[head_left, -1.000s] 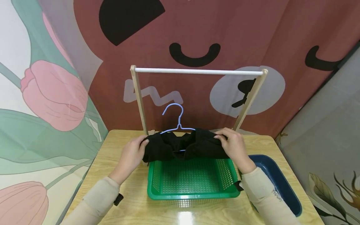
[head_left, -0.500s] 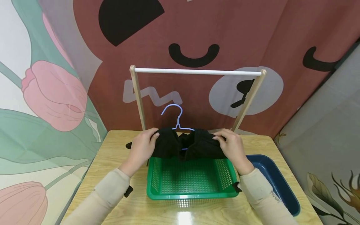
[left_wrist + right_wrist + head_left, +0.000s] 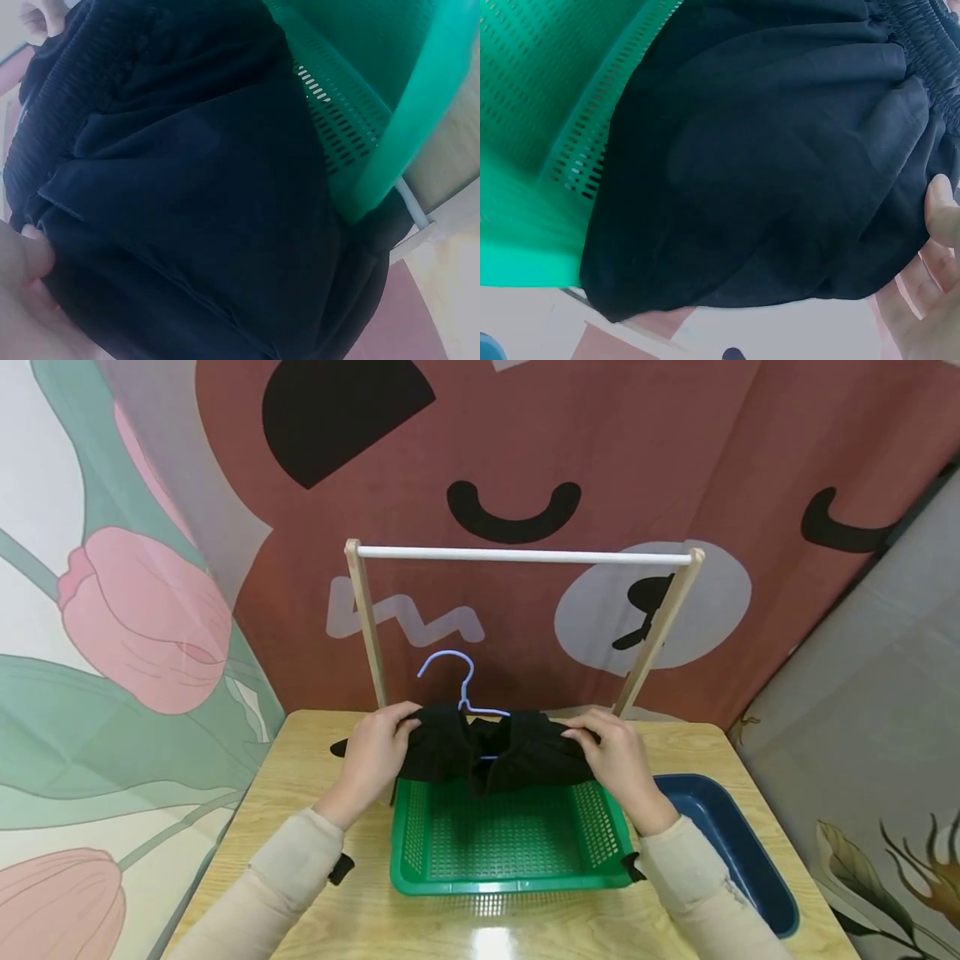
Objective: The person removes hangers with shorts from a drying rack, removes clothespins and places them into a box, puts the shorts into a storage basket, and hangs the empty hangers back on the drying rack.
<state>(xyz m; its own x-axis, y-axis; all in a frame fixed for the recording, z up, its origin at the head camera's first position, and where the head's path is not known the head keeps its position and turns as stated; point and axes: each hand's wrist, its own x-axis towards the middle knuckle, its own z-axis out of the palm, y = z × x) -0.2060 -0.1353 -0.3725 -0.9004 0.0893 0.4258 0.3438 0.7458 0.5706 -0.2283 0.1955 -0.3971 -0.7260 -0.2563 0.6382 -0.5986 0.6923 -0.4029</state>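
A black elastic-waisted garment (image 3: 517,760) is stretched sideways between both hands, over the back of a green basket. Its gathered waistband (image 3: 79,67) shows in the left wrist view. A light-blue hanger (image 3: 467,685) stands in the garment's opening, hook upward and leaning left; its arms are mostly hidden by cloth. My left hand (image 3: 377,750) grips the left part, with a dark tip of cloth poking out beyond it. My right hand (image 3: 617,760) pinches the right part between thumb and fingers. In the right wrist view, the cloth (image 3: 765,172) spreads from the right hand toward the basket.
The perforated green basket (image 3: 510,887) sits on a wooden table (image 3: 315,727). Behind it rises a rack with wooden posts and a white rail (image 3: 525,555). A dark blue tray (image 3: 750,860) lies at the right, partly under the right forearm. Printed curtains surround the table.
My left hand has shifted inward to the right along the garment, leaving a dark end sticking out on its left. The hanger's hook has dropped slightly and moved left.
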